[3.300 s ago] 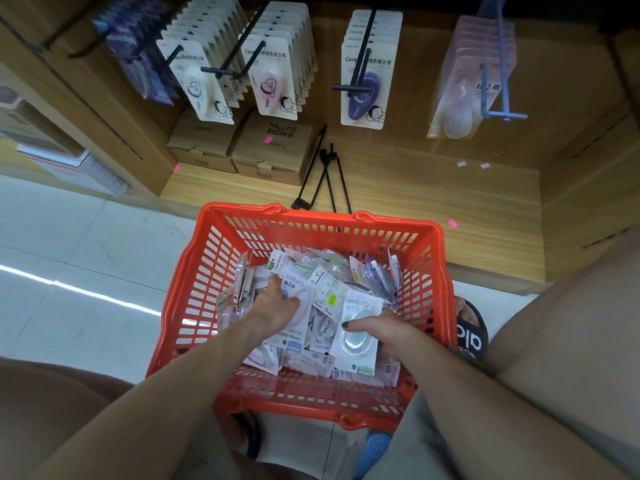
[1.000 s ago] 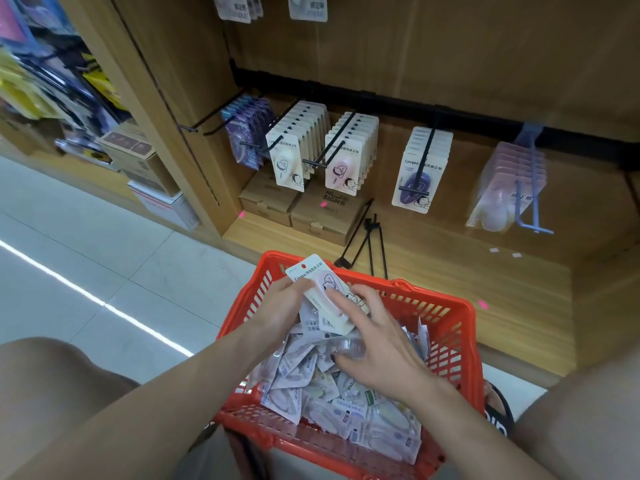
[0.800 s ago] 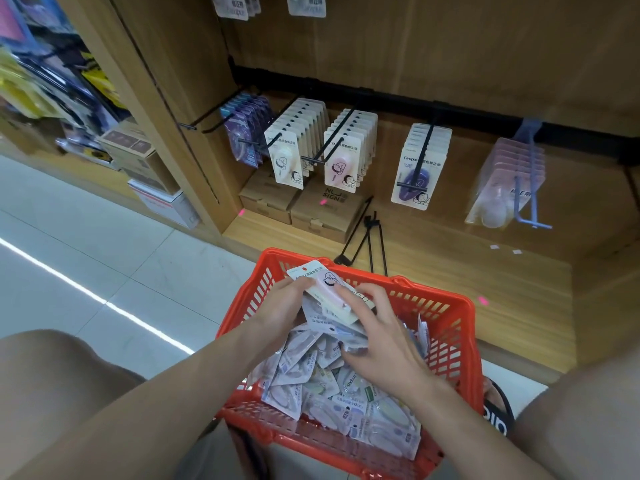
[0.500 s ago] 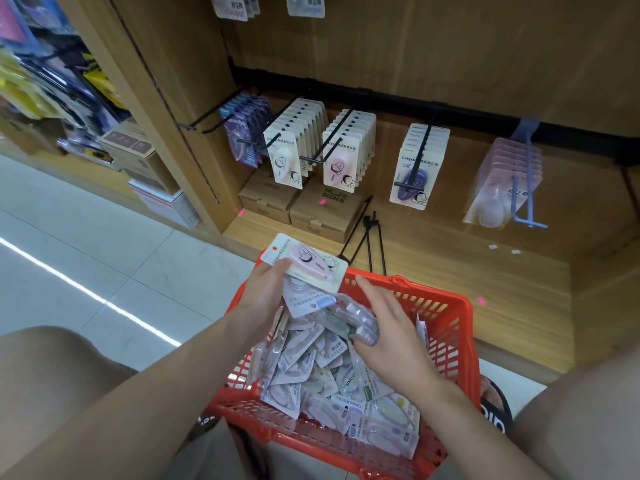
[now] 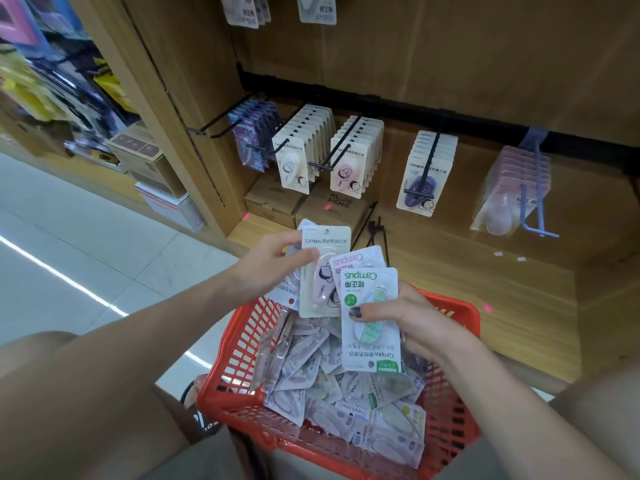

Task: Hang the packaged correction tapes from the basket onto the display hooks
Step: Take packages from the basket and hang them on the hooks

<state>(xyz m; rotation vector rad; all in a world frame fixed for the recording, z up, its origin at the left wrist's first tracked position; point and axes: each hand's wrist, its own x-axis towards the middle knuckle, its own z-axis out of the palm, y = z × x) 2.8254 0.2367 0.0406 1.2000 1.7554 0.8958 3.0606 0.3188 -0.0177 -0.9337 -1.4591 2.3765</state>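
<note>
The red basket sits below the display hooks, heaped with packaged correction tapes. Above it, the left hand grips a pink pack, perhaps more behind; the right hand pinches a green pack.

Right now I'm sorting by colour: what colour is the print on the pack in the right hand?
Green, in the head view.
</note>
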